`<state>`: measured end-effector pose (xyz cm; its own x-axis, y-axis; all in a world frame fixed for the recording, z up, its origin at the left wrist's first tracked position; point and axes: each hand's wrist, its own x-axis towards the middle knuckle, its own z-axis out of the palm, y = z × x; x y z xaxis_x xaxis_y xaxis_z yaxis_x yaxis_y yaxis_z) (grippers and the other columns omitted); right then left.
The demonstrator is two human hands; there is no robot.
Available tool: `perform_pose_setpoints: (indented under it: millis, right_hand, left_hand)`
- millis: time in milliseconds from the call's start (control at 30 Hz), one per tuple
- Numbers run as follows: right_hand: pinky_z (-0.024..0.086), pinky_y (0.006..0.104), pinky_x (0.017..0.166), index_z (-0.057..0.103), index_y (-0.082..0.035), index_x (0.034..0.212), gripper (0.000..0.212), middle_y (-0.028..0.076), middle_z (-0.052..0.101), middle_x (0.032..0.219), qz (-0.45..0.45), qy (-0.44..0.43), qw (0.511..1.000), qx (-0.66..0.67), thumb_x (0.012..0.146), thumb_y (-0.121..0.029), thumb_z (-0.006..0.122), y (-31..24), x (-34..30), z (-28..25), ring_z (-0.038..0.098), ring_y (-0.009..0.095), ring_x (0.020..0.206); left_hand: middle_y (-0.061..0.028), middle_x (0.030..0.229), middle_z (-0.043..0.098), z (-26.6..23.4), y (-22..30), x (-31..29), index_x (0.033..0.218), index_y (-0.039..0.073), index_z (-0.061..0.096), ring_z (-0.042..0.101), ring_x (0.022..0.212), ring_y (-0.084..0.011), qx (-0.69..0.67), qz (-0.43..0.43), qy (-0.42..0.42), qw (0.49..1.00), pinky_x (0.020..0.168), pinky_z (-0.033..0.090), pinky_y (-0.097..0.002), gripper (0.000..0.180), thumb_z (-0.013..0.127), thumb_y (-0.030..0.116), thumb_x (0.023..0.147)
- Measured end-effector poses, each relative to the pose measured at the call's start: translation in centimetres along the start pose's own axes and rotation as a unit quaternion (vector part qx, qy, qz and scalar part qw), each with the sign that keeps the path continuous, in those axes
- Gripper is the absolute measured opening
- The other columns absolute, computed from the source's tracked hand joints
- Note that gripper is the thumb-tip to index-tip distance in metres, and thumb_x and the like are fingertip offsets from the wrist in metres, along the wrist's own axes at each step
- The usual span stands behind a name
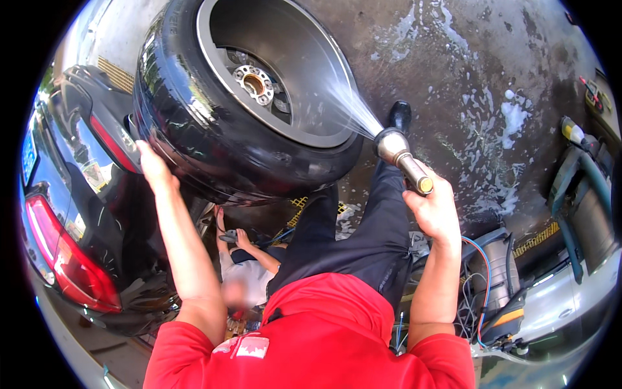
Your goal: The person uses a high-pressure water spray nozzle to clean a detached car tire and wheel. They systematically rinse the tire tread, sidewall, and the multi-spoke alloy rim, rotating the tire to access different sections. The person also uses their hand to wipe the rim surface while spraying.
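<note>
A large wheel (233, 146) with a black tyre and grey rim fills the upper left, its hollow back side and hub facing up toward me. My left hand (155, 167) presses on the tyre's near left side, close to the dark car, with its fingers partly hidden along the rubber. In my right hand (435, 206) is a silver metal spray gun (396, 150); my fingers wrap round its rear end. From its flared nozzle a fan of white spray (353, 107) shoots up and left into the rim. The tyre looks wet and shiny.
A dark car (84, 162) with red tail lights stands at the left. Below the wheel another person (249, 272) crouches, holding a grey tool. Foam patches (515, 117) spot the wet floor. At the right are cables, hoses (483, 272) and equipment beside a silver car (564, 330).
</note>
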<state>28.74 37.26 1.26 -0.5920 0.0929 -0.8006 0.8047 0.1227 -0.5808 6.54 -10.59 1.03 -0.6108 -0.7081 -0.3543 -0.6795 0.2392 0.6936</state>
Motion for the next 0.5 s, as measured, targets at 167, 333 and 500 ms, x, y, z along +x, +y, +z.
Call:
perform_pose_setpoints:
  millis: [167,333,500]
  right_hand:
    - [0.048,0.0277,0.079,0.064,-0.001,0.115,0.043,0.003,0.064,0.088,-0.030,-0.036,0.995,0.084,0.073,0.002,0.061,-0.2,2.9,-1.8,0.058,0.012,0.083]
    - [0.048,0.0278,0.082,0.062,-0.001,0.122,0.050,0.002,0.063,0.092,-0.052,-0.113,0.984,0.124,0.072,0.001,0.061,0.4,6.5,-2.0,0.057,0.012,0.087]
    - [0.049,0.0487,0.084,0.055,0.001,0.111,0.040,0.026,0.064,0.094,-0.126,-0.031,0.991,0.023,0.071,-0.003,0.057,-0.5,8.7,3.3,0.062,0.046,0.092]
  left_hand:
    - [-0.0131,0.134,0.059,-0.5,0.7,6.2,0.138,0.007,0.050,0.060,0.118,-0.0320,-0.052,-0.042,-0.077,0.995,0.100,0.051,-0.0478,0.059,0.035,0.052,0.104]
    - [-0.0104,0.126,0.062,0.5,2.6,8.0,0.131,0.007,0.054,0.062,0.111,-0.0270,-0.058,-0.008,-0.133,0.989,0.095,0.053,-0.0419,0.055,0.038,0.052,0.103]
    - [-0.0094,0.119,0.064,2.7,4.8,6.8,0.126,0.007,0.057,0.064,0.104,-0.0235,-0.018,-0.004,-0.095,0.995,0.089,0.055,-0.0380,0.052,0.044,0.051,0.102]
